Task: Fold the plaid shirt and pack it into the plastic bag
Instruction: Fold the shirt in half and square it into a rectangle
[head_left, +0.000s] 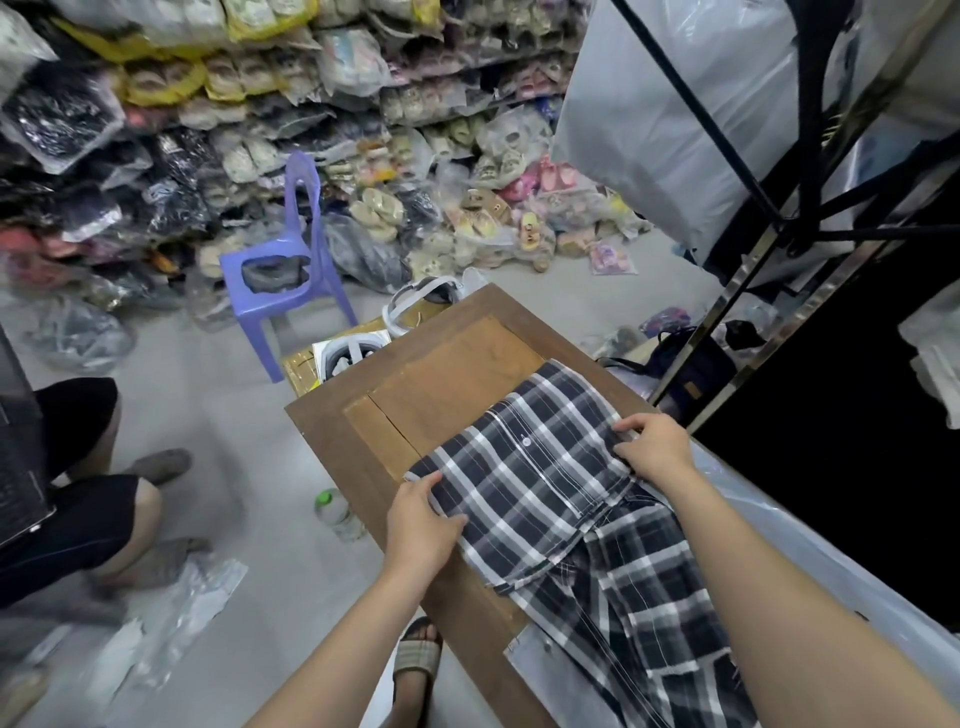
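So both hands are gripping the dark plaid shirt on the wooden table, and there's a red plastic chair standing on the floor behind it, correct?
Not quite: the plastic chair is purple, not red, as the head view shows. The rest holds: the left hand and the right hand each have a grip on the dark plaid shirt on the wooden table, and the chair stands on the floor behind it.
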